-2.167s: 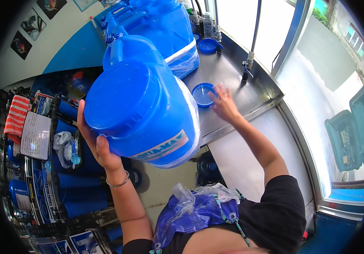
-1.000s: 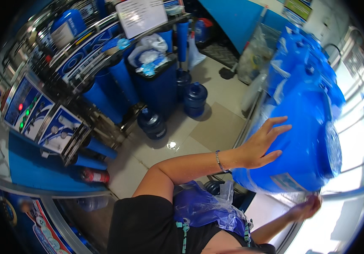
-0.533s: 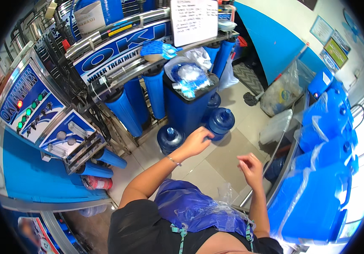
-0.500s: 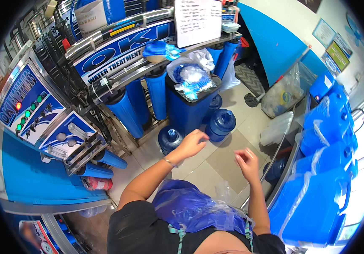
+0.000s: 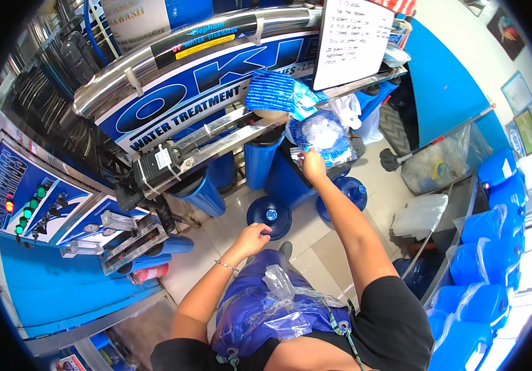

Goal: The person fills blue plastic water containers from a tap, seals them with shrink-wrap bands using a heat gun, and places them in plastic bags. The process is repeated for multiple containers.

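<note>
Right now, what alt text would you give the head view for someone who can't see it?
A person's right hand is at a pile of plastic on a dark blue bin; the loosely curled left hand hangs near a round blue jug on the tiled floor. Blue containers line the right side.

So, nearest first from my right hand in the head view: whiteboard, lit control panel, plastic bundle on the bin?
1. Plastic bundle, right by your right hand.
2. Whiteboard, farther up and right.
3. Control panel, far left.
</note>
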The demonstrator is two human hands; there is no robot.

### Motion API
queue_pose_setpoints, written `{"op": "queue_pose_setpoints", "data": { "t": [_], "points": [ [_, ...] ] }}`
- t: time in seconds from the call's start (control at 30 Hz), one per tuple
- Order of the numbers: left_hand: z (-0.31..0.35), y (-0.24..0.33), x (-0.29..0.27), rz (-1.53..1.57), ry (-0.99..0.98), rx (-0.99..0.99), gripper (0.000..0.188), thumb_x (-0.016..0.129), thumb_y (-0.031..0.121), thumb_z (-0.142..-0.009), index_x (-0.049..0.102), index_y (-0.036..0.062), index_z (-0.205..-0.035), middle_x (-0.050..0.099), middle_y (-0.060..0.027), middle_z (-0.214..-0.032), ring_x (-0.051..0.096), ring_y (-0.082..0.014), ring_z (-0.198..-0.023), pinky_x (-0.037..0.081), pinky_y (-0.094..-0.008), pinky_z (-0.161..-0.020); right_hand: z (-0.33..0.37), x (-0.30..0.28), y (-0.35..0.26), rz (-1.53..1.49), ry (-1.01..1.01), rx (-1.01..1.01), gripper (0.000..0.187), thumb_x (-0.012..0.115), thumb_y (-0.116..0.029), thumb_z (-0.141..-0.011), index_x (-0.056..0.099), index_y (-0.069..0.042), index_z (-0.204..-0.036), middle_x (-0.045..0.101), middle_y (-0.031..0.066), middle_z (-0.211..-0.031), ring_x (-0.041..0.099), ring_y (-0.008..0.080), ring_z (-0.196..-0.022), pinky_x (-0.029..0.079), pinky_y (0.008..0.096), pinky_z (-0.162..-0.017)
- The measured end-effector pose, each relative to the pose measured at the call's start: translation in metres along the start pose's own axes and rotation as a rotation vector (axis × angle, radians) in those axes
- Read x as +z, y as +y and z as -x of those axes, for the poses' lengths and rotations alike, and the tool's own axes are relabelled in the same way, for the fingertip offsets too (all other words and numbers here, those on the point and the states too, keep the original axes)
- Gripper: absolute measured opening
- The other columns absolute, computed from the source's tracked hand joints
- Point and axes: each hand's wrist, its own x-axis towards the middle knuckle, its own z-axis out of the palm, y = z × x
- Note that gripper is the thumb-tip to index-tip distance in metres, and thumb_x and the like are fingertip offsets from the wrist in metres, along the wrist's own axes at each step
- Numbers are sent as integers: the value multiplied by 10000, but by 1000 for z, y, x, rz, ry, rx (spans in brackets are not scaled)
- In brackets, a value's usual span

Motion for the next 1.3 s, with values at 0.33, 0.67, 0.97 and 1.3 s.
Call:
{"op": "queue_pose_setpoints", "data": {
  "t": [0.33, 0.67, 0.97, 1.3],
  "points": [
    [-90, 27, 6, 53, 68, 46, 243, 624, 126, -818, 664, 40, -1041, 627, -148, -928, 617, -305, -892, 489, -375, -810, -37, 54, 26, -97, 198, -83, 86, 695, -127, -688, 724, -50, -711, 619, 205, -808, 626, 369, -739, 508, 461, -681],
    [-223, 56, 45, -325, 311, 221, 653, 645, 123, -786, 386, -37, -1363, 406, -226, -1407, 321, -403, -1356, 285, -529, -1100, -51, 3, 36, -647, -3, 175, 161, 778, -153, -739, 748, -44, -854, 625, 86, -763, 591, 169, -715, 470, 306, -660],
    [-239, 72, 69, -284, 474, 218, 537, 677, 191, -805, 472, -45, -1242, 382, -225, -1425, 279, -400, -1384, 216, -588, -1114, -52, -32, 24, -1025, -50, 271, 138, 740, -116, -820, 736, -17, -917, 659, 22, -824, 582, 93, -724, 457, 246, -660],
    [-186, 70, 46, -100, 658, 233, 246, 590, 24, -691, 527, 30, -929, 505, -185, -1075, 472, -383, -1076, 369, -501, -950, -18, -75, 18, -1588, -156, 431, 116, 628, -172, -927, 621, -70, -981, 642, -4, -855, 603, 93, -773, 502, 279, -725]
  ]
}}
